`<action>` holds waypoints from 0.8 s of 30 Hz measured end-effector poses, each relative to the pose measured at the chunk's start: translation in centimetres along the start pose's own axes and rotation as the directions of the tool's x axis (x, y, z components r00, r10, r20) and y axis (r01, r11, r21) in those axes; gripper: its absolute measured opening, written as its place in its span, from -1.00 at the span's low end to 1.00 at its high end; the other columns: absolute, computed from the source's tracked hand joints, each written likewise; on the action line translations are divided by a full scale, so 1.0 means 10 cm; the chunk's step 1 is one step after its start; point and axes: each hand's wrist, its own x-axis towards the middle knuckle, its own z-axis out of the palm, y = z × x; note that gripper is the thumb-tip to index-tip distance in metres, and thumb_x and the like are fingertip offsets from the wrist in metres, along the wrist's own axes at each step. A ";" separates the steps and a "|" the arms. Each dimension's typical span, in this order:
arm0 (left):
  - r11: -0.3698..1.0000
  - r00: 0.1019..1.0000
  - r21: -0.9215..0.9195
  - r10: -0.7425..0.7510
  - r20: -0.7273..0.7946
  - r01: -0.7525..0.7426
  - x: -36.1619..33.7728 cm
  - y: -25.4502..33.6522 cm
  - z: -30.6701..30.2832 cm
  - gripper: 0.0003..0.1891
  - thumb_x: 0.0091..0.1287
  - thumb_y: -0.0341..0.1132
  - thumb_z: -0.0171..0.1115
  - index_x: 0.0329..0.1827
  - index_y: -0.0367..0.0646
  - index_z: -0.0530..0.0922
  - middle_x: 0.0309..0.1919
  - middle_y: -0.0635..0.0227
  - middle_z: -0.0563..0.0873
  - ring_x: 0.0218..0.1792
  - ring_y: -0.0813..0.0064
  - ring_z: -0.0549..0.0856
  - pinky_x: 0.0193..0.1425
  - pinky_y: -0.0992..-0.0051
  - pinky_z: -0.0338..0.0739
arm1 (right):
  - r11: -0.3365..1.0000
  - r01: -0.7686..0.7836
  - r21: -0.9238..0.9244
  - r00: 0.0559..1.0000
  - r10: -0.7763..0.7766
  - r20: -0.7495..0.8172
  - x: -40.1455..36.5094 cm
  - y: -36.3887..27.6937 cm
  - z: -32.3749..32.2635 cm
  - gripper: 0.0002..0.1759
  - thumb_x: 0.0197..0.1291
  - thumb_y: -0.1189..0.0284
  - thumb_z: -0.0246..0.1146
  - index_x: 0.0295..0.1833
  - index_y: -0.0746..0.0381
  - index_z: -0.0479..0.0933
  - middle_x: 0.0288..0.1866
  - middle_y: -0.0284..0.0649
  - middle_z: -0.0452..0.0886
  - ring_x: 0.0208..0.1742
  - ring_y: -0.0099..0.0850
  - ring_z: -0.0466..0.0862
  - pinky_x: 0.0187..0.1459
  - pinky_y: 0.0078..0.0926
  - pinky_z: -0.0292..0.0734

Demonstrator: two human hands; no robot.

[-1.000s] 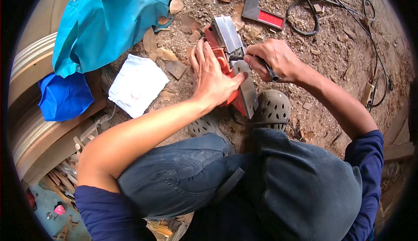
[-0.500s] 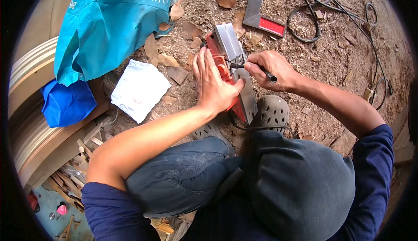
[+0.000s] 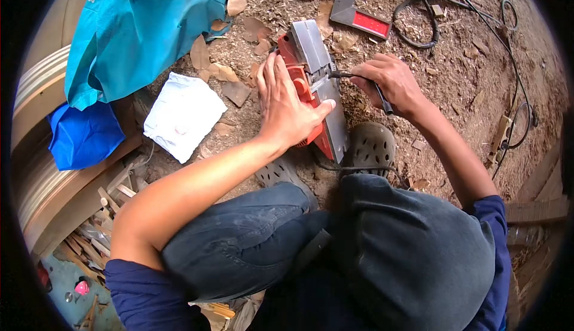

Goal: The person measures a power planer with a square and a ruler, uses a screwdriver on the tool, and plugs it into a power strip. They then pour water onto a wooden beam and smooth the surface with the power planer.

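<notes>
A red electric hand planer point(image 3: 312, 49) lies tilted on the ground with its metal sole turned up. My left hand point(image 3: 284, 107) is wrapped over its red side, the thumb pressing on the edge of the sole. A dark L-shaped wrench point(image 3: 342, 74) meets the planer at the cutter slot between the two sole plates. My right hand point(image 3: 391, 86) grips this wrench near its bend, and the hollow end of its long arm points down toward my shoe. Part of the planer body is hidden under my left hand.
Wood shavings and dry leaves cover the ground point(image 3: 442, 92). A square with a red-faced stock point(image 3: 371, 23) lies beyond the planer, near a coiled black cable point(image 3: 433, 32). At left are a white folded sheet point(image 3: 184, 116), teal cloth point(image 3: 128, 38) and a blue bag point(image 3: 86, 137).
My right hand has moved a little right and away from the planer, with the wrench swinging along. My left hand stays on the planer. The whole view has shifted slightly.
</notes>
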 end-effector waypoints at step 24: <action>0.998 0.998 0.037 -0.051 0.032 0.050 0.01 0.03 -0.02 0.28 0.01 0.05 0.67 0.59 -0.59 0.04 0.59 -0.29 0.16 0.62 -0.21 0.10 0.74 -0.02 -0.01 | 0.986 -0.009 0.169 0.993 -0.012 0.121 0.19 0.08 0.08 -0.82 0.39 0.32 0.32 -0.18 0.21 0.67 -0.30 -0.15 0.72 -0.30 -0.08 0.71 -0.20 -0.11 0.59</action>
